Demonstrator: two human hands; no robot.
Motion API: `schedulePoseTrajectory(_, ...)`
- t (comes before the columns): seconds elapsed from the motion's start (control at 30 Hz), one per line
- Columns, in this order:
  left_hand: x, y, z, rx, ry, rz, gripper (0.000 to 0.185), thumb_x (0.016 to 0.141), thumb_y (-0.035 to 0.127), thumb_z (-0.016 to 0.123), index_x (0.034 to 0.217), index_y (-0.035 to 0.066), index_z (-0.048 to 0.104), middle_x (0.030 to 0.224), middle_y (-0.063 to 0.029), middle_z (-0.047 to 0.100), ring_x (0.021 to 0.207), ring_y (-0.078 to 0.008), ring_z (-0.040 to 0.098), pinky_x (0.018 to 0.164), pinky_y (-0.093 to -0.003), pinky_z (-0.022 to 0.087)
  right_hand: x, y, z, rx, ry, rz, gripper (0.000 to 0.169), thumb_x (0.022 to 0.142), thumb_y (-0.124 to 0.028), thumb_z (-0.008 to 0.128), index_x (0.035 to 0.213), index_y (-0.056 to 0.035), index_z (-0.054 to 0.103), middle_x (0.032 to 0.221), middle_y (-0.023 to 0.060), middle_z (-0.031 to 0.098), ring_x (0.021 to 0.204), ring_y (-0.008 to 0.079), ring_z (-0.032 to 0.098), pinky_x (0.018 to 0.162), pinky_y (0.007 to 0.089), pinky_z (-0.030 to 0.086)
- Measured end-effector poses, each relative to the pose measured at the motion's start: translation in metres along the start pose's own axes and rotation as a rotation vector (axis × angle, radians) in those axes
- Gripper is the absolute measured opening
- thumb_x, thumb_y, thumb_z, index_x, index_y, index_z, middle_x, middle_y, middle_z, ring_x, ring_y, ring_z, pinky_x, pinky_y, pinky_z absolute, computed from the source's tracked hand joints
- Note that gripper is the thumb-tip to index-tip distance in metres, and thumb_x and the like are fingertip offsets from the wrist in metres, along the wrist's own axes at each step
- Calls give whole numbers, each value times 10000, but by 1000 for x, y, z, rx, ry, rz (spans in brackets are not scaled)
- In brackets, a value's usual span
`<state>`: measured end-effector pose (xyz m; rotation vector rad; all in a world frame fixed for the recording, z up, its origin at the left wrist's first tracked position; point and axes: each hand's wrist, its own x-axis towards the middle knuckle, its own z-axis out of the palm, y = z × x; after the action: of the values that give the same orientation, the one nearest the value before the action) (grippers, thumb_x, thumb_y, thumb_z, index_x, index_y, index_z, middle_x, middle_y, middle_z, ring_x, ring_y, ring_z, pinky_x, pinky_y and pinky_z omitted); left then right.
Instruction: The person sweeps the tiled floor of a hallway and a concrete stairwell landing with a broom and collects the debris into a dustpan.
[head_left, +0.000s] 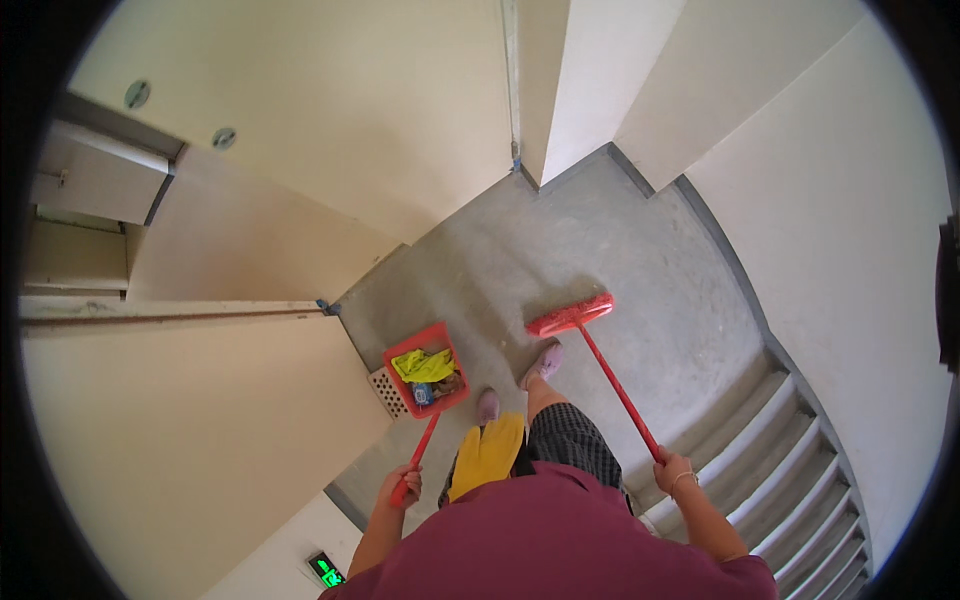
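My left hand (402, 484) grips the red handle of a long-handled dustpan (438, 330), whose red pan is held ahead of my feet on the left. In the pan lie a bright yellow-green crumpled item (424, 366), a blue packet (422, 394) bearing writing, and some brownish litter (448, 385). My right hand (675, 472) is closed around the red stick of a broom (616, 388). The broom's red bristled head (571, 314) rests on the grey concrete floor (645, 247) in front of my right shoe (548, 362). A yellow glove or cloth (487, 455) hangs at my waist.
Concrete stairs (757, 457) begin on the right, along a curved white wall (847, 210). Beige doors (360, 90) stand on the left, one open onto another space. A perforated light-coloured piece (385, 391) shows beside the dustpan. A lit green exit sign (326, 570) is at lower left.
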<state>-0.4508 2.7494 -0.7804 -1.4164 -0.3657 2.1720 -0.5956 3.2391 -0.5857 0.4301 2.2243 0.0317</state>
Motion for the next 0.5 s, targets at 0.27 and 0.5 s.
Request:
schedulePoseTrajectory(0.27, -31, 34, -28, 74, 15, -47, 134, 786, 134, 461, 820, 4, 459, 501, 27, 407, 401, -47, 419, 350, -167, 387, 31, -166, 14, 26, 63, -310, 481, 766, -223, 450, 1223, -196, 303, 872, 226, 541, 818, 380, 512, 717, 440, 406)
schedulePoseTrajectory(0.5, -65, 49, -55, 366, 140, 13, 115, 782, 150, 475, 831, 46, 465, 504, 29, 411, 399, -42, 411, 347, -164, 374, 81, -240, 81, 45, 21, -294, 342, 772, -230, 450, 1110, -226, 404, 931, 158, 544, 874, 327, 514, 717, 414, 414)
